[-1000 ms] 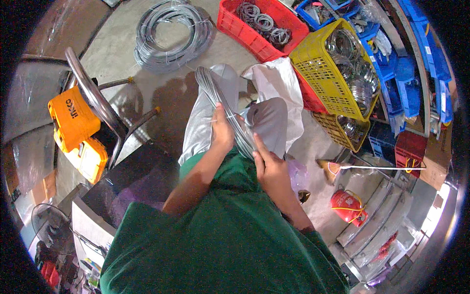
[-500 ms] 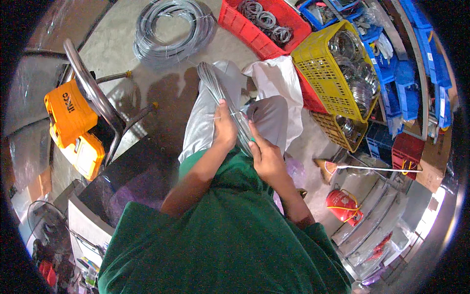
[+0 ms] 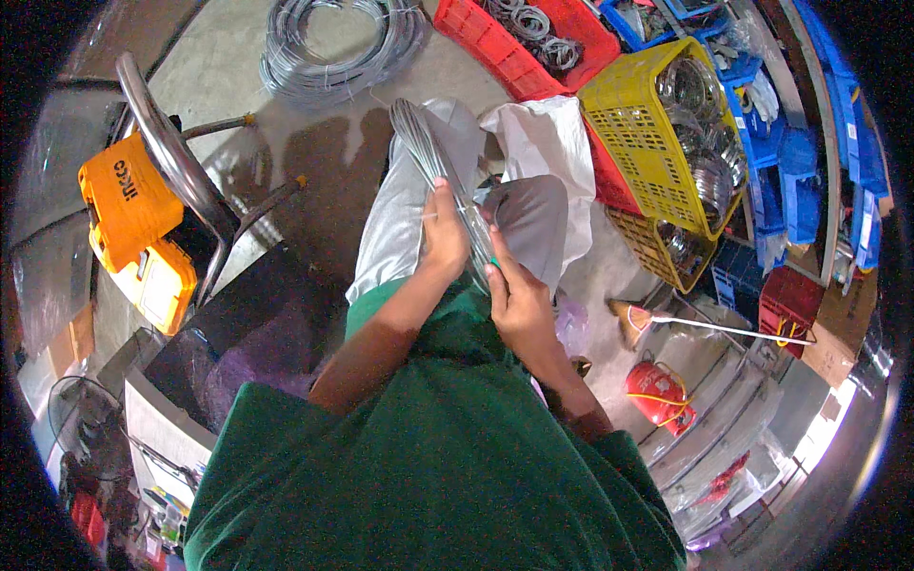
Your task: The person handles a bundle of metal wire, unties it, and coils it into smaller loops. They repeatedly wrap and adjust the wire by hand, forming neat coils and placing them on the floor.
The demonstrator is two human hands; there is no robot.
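A long, flattened coil of grey metal wire (image 3: 415, 138) lies along my lap, its looped end pointing away between my knees. My left hand (image 3: 445, 233) is closed against its left side, thumb lying along the strands. On the right side, my right hand (image 3: 519, 300) is closed with the index finger stretched along the coil. A small green piece (image 3: 494, 261) shows at its fingertips; the rest of that thing is hidden by the fingers. A thin tie strand crosses the coil by my left thumb. The coil's near end disappears behind my right hand.
A big wire coil (image 3: 276, 62) lies on the floor ahead. At right stand a red crate (image 3: 486, 57), a yellow crate (image 3: 619, 119) of wire coils, and blue bins (image 3: 795, 181). An orange case (image 3: 133, 200) and bent metal tube (image 3: 181, 181) are at left; a red cylinder (image 3: 657, 395) stands lower right.
The whole view has shifted slightly. Both hands stay at the coil in nearly the same grip, and the coil lies about as before on my lap.
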